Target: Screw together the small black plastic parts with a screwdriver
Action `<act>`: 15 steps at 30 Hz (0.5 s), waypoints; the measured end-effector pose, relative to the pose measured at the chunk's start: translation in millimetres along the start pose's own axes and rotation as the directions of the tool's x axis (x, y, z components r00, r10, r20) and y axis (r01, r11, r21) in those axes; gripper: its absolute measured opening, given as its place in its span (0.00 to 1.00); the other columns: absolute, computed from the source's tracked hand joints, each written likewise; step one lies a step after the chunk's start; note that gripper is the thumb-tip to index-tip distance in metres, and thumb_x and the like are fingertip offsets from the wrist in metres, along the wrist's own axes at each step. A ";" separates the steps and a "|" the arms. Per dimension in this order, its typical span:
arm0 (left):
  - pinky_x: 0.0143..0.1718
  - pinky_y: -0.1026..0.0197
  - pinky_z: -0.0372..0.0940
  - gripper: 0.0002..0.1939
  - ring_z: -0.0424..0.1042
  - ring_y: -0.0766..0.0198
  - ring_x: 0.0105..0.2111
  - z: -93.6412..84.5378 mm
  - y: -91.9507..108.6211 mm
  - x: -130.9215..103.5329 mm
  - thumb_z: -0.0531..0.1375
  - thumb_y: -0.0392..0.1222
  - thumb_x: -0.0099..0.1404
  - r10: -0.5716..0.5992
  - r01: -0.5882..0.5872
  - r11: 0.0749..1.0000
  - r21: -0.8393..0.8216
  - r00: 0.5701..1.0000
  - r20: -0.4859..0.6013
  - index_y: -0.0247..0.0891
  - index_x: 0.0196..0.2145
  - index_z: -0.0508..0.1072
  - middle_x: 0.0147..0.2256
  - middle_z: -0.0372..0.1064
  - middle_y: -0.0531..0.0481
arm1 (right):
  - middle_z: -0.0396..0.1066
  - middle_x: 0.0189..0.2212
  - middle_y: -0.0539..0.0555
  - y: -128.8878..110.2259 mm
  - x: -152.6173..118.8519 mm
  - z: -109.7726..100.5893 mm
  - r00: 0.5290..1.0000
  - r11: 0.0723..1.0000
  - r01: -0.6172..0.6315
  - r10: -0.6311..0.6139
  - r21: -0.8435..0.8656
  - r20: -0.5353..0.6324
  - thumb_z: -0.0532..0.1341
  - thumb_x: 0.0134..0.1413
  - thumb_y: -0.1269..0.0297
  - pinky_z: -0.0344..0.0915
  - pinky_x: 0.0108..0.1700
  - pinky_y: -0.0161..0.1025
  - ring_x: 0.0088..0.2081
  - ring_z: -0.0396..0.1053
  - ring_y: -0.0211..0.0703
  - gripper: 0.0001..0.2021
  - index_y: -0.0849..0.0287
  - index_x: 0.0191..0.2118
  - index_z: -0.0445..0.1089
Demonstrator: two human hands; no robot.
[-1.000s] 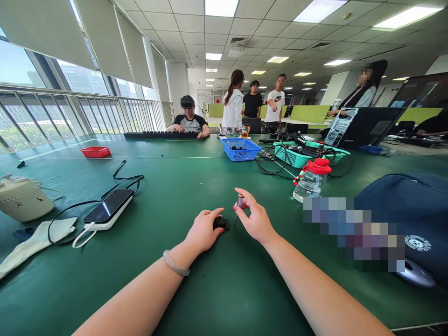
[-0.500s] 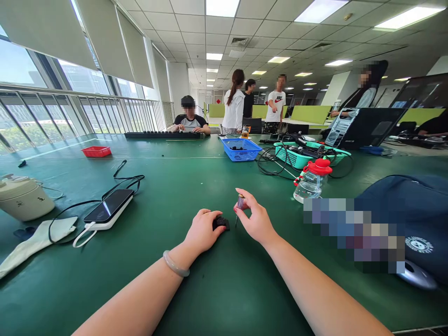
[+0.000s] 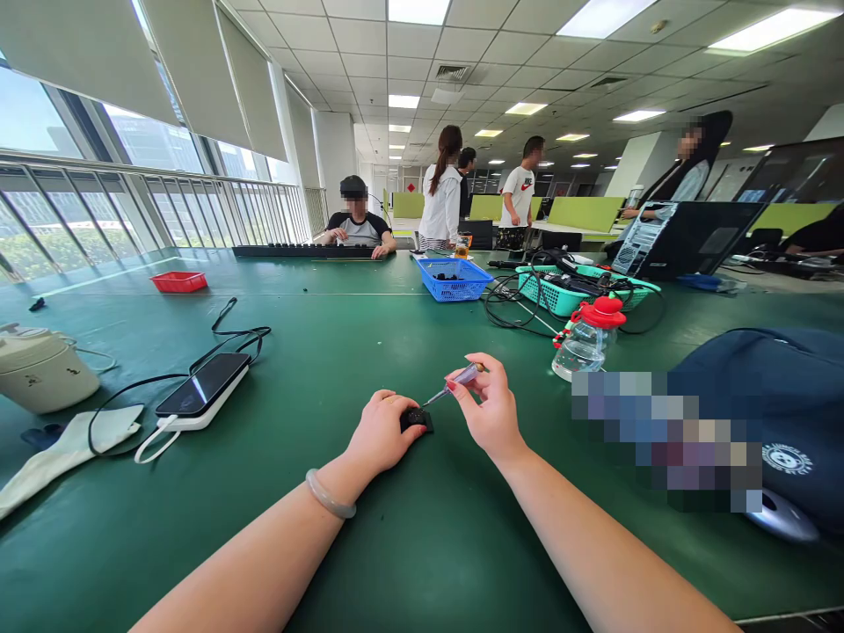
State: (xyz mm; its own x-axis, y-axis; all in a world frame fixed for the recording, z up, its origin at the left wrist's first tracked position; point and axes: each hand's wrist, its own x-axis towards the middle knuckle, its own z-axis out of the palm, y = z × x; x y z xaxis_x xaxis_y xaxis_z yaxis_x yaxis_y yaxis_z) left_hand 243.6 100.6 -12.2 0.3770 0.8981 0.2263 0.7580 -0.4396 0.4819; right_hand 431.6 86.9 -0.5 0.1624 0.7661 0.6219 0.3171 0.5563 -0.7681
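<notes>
A small black block-like part (image 3: 415, 418) lies on the green table (image 3: 369, 563), partly covered by fingers. My left hand (image 3: 382, 434) is closed around it, pressing it against the tabletop. In my right hand (image 3: 491, 409) is a screwdriver (image 3: 464, 377) with a translucent purplish handle, pinched between thumb and fingers. The screwdriver is tilted, its thin metal shaft pointing down and left. Its tip is at the upper edge of the black part; whether they touch I cannot tell.
On the left lie a phone on a white power bank (image 3: 204, 394), a black cable and a cream pot (image 3: 45, 369). Beyond are a red tray (image 3: 179, 281), blue basket (image 3: 454, 283) and green basket (image 3: 557, 295). A red-capped bottle (image 3: 586, 343) and dark backpack (image 3: 778, 396) stand right.
The screwdriver has swung from nearly upright to slanted, its tip moving left to the black part. My left hand stays put on that part.
</notes>
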 end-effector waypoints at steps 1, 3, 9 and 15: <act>0.61 0.45 0.59 0.13 0.64 0.47 0.57 -0.1 0.2 -0.1 0.66 0.41 0.61 0.004 -0.004 1.000 -0.002 1.000 0.006 0.40 0.45 0.77 0.46 0.77 0.46 | 0.80 0.35 0.53 0.7 -0.2 0.3 1.000 1.000 -0.011 0.011 0.003 0.007 0.63 0.57 0.58 0.75 0.44 0.45 0.38 0.80 0.46 0.17 0.52 0.50 0.61; 0.62 0.46 0.59 0.14 0.64 0.48 0.57 -0.8 1.2 -0.3 0.66 0.41 0.61 0.013 -0.013 1.000 -0.006 1.000 0.018 0.40 0.46 0.77 0.47 0.77 0.46 | 0.80 0.36 0.53 2.2 -0.4 0.6 0.999 1.000 -0.025 0.025 0.005 0.024 0.63 0.57 0.58 0.75 0.45 0.45 0.38 0.80 0.45 0.17 0.52 0.51 0.61; 0.62 0.46 0.59 0.15 0.64 0.47 0.58 -3.0 4.2 -0.9 0.66 0.42 0.62 0.010 -0.010 1.000 -0.008 0.999 0.043 0.39 0.47 0.78 0.47 0.77 0.44 | 0.80 0.35 0.54 6.5 1.8 1.0 0.997 0.998 -0.055 0.053 0.041 0.058 0.62 0.58 0.57 0.75 0.47 0.48 0.38 0.79 0.46 0.19 0.53 0.53 0.62; 0.63 0.45 0.58 0.18 0.63 0.48 0.58 -1.8 3.2 -0.9 0.65 0.44 0.63 0.028 -0.027 1.000 -0.005 0.999 0.042 0.40 0.51 0.76 0.50 0.75 0.43 | 0.79 0.37 0.54 10.2 3.4 0.3 0.993 0.992 -0.105 0.100 0.072 0.064 0.62 0.59 0.56 0.74 0.50 0.49 0.41 0.79 0.46 0.23 0.53 0.58 0.61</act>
State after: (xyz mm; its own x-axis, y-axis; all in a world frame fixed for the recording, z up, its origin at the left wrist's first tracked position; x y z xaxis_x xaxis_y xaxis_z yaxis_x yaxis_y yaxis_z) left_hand 244.7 98.5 -9.3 0.4197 0.8845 0.2039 0.7446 -0.4639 0.4799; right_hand 435.1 95.3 -6.2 0.1334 0.8370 0.5307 0.2304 0.4946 -0.8380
